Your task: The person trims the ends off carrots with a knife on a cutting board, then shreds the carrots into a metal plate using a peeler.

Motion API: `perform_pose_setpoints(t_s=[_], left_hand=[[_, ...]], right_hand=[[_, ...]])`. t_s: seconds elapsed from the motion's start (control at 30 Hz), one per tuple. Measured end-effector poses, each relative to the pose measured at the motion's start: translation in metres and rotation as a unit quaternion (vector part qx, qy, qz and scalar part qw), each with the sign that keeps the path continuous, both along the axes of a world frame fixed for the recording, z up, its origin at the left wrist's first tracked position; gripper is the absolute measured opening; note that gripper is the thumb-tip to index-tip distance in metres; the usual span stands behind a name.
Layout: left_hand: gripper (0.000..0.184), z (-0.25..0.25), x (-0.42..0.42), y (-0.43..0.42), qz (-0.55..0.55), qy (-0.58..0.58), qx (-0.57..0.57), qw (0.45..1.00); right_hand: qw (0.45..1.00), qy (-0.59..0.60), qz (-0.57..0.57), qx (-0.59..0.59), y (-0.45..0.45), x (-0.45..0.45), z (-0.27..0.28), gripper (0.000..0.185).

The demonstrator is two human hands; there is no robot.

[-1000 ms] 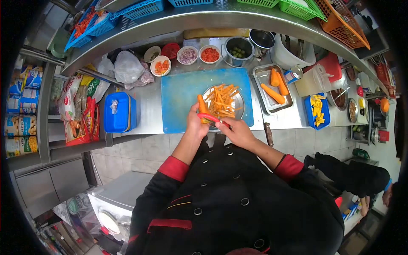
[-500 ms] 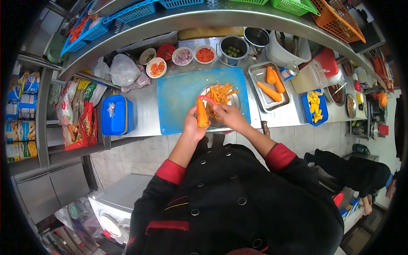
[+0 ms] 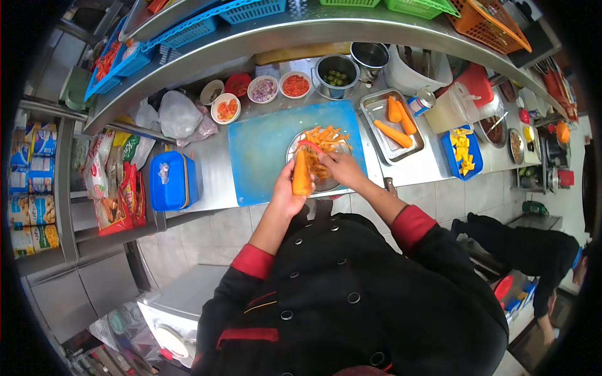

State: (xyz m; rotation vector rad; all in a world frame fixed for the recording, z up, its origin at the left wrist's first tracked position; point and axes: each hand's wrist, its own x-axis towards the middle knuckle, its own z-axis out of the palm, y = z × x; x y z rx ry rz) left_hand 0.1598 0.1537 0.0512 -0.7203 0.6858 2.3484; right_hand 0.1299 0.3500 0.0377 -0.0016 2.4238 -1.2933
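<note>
My left hand (image 3: 286, 194) is wrapped round the lower part of an orange carrot (image 3: 301, 173), which it holds upright over the near rim of a metal bowl. In my right hand (image 3: 343, 170) is a red peeler (image 3: 308, 145), its head touching or very close to the carrot's upper end. Carrot peelings (image 3: 327, 135) are heaped in the metal bowl (image 3: 290, 156), some hanging over its far edge. Under the bowl lies a blue cutting board (image 3: 257, 156). Several orange carrots (image 3: 394, 133) rest in a steel tray (image 3: 370, 109) to the right.
Behind the board stand bowls of chopped onion (image 3: 263, 90) and diced red vegetable (image 3: 295, 85), and a pot (image 3: 337, 76). A blue tub of yellow chunks (image 3: 463, 152) is at right, a blue container (image 3: 168, 182) at left. Another person (image 3: 533, 250) bends at far right.
The carrot has turned in my left hand, showing a smoother side. The peeler stays at its upper end. The view has shifted slightly, and the person at right reaches lower.
</note>
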Motion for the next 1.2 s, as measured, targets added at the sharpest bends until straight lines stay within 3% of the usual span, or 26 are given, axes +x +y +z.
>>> perform_pose_setpoints(t_s=[0.13, 0.23, 0.4, 0.47, 0.53, 0.67, 0.73, 0.93, 1.07, 1.13, 1.2], left_hand=[[0.036, -0.001, -0.018, 0.0, 0.075, -0.07, -0.061, 0.993], [0.032, 0.0, -0.025, 0.0, 0.078, -0.077, -0.083, 0.991], [0.028, 0.005, -0.022, 0.003, 0.084, -0.079, -0.108, 0.987], [0.027, -0.002, -0.013, -0.001, 0.063, -0.053, -0.089, 0.993], [0.028, 0.003, -0.002, 0.003, 0.034, -0.029, -0.066, 0.997], [0.031, 0.008, -0.003, 0.001, 0.036, -0.032, -0.033, 0.998], [0.033, 0.004, -0.011, -0.006, 0.048, -0.054, -0.029, 0.997], [0.03, 0.0, -0.029, -0.007, 0.117, -0.071, -0.073, 0.988], [0.031, 0.014, -0.035, 0.001, 0.123, -0.099, -0.106, 0.982], [0.031, 0.01, -0.028, 0.001, 0.1, -0.098, -0.134, 0.981], [0.03, -0.004, -0.018, -0.003, 0.032, -0.082, -0.025, 0.996]], right_hand=[[0.996, 0.004, 0.015, -0.087, -0.012, 0.043, 0.06, 0.048], [0.997, -0.005, 0.053, -0.051, -0.014, 0.056, 0.082, 0.044], [0.996, 0.05, 0.067, -0.037, -0.02, 0.04, 0.068, 0.043], [0.995, 0.063, 0.064, -0.047, -0.02, 0.02, 0.038, 0.044], [0.997, -0.058, 0.029, -0.036, -0.02, -0.009, -0.01, 0.048], [0.995, -0.011, 0.039, -0.087, -0.018, -0.012, -0.049, 0.053], [0.997, -0.034, -0.019, -0.069, -0.02, -0.002, -0.004, 0.052], [0.996, 0.007, 0.074, -0.046, -0.024, 0.04, 0.089, 0.044], [0.991, 0.111, 0.058, -0.054, -0.025, 0.037, 0.076, 0.04], [0.993, 0.088, 0.049, -0.058, -0.027, 0.021, 0.051, 0.04], [0.995, 0.069, 0.035, -0.063, -0.022, -0.002, 0.019, 0.041]])
